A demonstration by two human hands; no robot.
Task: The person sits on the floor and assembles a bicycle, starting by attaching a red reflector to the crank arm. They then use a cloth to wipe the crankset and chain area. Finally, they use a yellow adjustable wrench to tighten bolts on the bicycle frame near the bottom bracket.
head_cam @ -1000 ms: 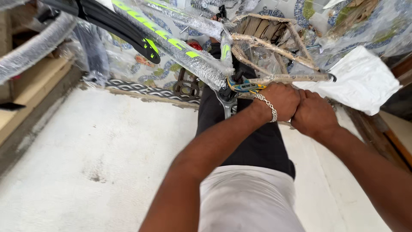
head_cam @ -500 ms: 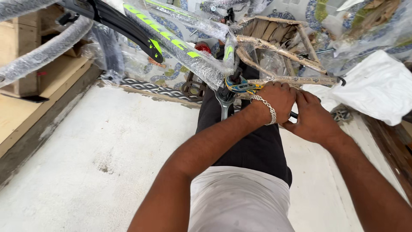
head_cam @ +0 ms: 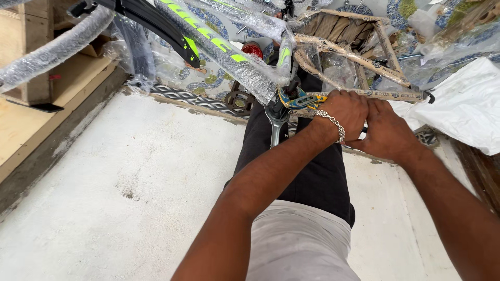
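left hand (head_cam: 348, 110) clenched on the paper-wrapped bicycle frame tube (head_cam: 364, 94), right hand (head_cam: 386, 131) pressed against it, fingers curled under, grasp hidden, silver crank arm (head_cam: 276, 130) just left, above the concrete floor (head_cam: 130, 182)

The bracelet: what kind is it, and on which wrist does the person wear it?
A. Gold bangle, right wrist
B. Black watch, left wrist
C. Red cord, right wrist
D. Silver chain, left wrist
D: a silver chain bracelet circles the wrist of the left hand, which rests by the wrapped bicycle frame.
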